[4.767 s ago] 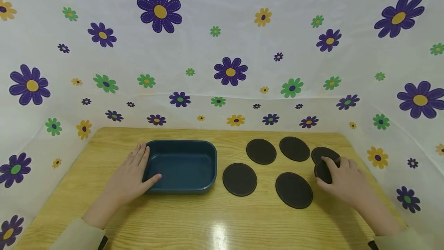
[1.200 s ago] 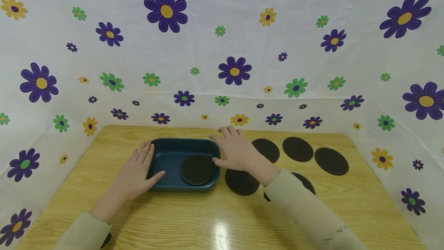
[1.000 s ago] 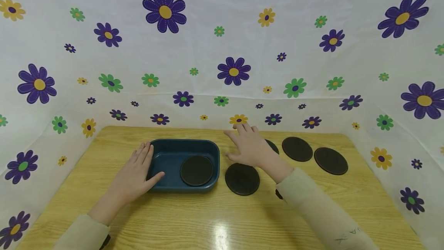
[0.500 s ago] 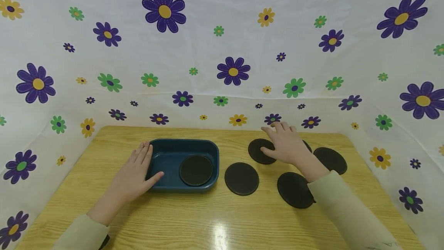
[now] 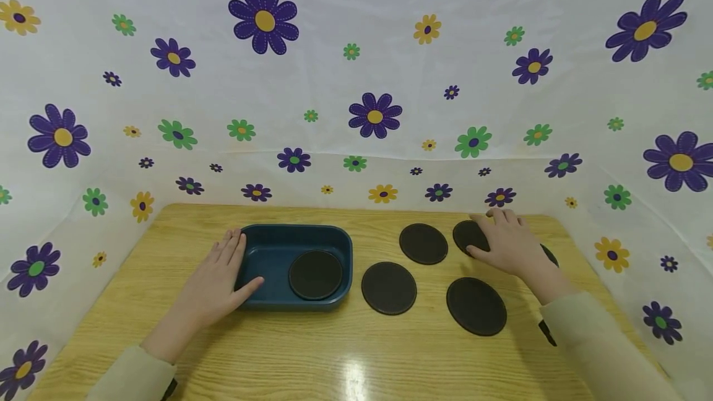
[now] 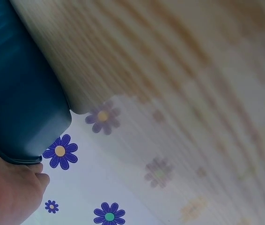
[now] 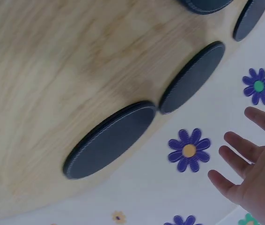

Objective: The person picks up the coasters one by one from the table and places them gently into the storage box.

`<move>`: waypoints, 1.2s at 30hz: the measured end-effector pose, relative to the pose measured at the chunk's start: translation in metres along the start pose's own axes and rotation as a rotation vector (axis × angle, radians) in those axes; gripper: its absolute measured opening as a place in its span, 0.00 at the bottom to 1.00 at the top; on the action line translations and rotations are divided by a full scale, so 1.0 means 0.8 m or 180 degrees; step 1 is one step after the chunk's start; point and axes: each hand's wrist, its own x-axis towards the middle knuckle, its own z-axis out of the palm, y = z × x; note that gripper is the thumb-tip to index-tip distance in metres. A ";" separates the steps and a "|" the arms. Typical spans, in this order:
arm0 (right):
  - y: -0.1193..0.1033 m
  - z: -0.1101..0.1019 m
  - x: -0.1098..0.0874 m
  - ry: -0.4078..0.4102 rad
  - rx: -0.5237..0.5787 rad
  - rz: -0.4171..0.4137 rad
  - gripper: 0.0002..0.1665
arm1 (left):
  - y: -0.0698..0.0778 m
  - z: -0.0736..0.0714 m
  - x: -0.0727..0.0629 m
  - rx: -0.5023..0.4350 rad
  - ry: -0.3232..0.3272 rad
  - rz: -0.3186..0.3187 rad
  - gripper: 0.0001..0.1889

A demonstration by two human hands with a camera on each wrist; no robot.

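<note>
My left hand (image 5: 214, 280) rests on the left rim of a dark blue rectangular tray (image 5: 267, 268), fingers straight along the edge and thumb spread over the near corner. In the left wrist view, fingertips meet the rim of the tray (image 6: 25, 103). One round black coaster (image 5: 315, 274) lies flat inside at the right end. My right hand (image 5: 509, 246) hovers with spread fingers and holds nothing. Beneath it, a back-row coaster (image 5: 466, 235) is partly covered. The wrist hides most of the rightmost coaster (image 5: 550, 254). Stitched edges show on a coaster (image 7: 111, 140) in the right wrist view.
Beside the tray lies another coaster (image 5: 388, 288), with one (image 5: 423, 244) behind it and one (image 5: 476, 306) nearer the front right. All sit flat on the wooden table (image 5: 267, 351). A white flowered cloth (image 5: 323, 79) rises along the back and sides.
A coaster that was in my right hand at the right now lies in the tray. That hand has let go and moved back right over the coasters. The left hand stays put.
</note>
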 end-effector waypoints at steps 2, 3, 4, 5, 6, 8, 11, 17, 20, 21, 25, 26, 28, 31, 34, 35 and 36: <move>0.012 0.005 -0.005 0.0003 0.0014 0.0033 0.44 | 0.000 0.001 -0.001 -0.0002 -0.0002 -0.0008 0.52; 0.018 0.008 -0.008 0.0003 0.0018 0.0052 0.44 | -0.001 0.001 -0.001 -0.0007 -0.0003 -0.0012 0.52; 0.023 0.010 -0.010 0.0008 0.0025 0.0077 0.44 | -0.001 0.001 -0.001 -0.0015 0.0001 -0.0011 0.52; 0.028 0.012 -0.012 0.0010 0.0024 0.0098 0.45 | -0.001 0.002 -0.001 -0.0022 0.0003 -0.0009 0.53; 0.034 0.015 -0.013 0.0002 0.0038 0.0124 0.45 | -0.001 0.002 -0.002 -0.0031 0.0005 -0.0009 0.53; 0.043 0.020 -0.017 -0.0030 0.0059 0.0179 0.46 | -0.001 0.003 -0.002 -0.0033 0.0018 -0.0009 0.53; 0.053 0.026 -0.021 -0.0110 0.0063 0.0268 0.47 | -0.002 0.003 -0.002 -0.0024 0.0033 -0.0008 0.52; 0.072 0.041 -0.029 -0.0213 0.0172 0.0433 0.49 | -0.001 0.002 -0.002 -0.0016 0.0038 -0.0002 0.53; 0.080 0.046 -0.032 -0.0272 0.0215 0.0500 0.49 | -0.002 0.002 -0.002 -0.0019 0.0039 -0.0002 0.53; 0.082 0.047 -0.033 -0.0301 0.0227 0.0522 0.49 | -0.002 0.002 -0.002 -0.0016 0.0040 0.0000 0.53; 0.087 0.048 -0.038 -0.0391 0.0268 0.0588 0.50 | -0.002 0.002 -0.001 0.0003 0.0039 0.0014 0.52; 0.088 0.049 -0.038 -0.0403 0.0279 0.0599 0.50 | -0.001 0.002 -0.001 0.0007 0.0038 0.0018 0.52; 0.090 0.050 -0.040 -0.0424 0.0295 0.0614 0.50 | -0.001 0.001 -0.001 0.0007 0.0036 0.0018 0.52; 0.093 0.053 -0.042 -0.0470 0.0323 0.0628 0.50 | -0.001 0.000 -0.001 0.0006 0.0029 0.0012 0.52; 0.097 0.059 -0.043 -0.0514 0.0357 0.0642 0.49 | 0.000 0.000 -0.001 -0.0001 0.0027 0.0016 0.52; 0.099 0.061 -0.043 -0.0525 0.0390 0.0651 0.49 | 0.000 0.000 -0.001 -0.0008 0.0028 0.0021 0.52; 0.100 0.063 -0.044 -0.0532 0.0424 0.0659 0.49 | 0.000 0.000 -0.001 -0.0013 0.0029 0.0023 0.52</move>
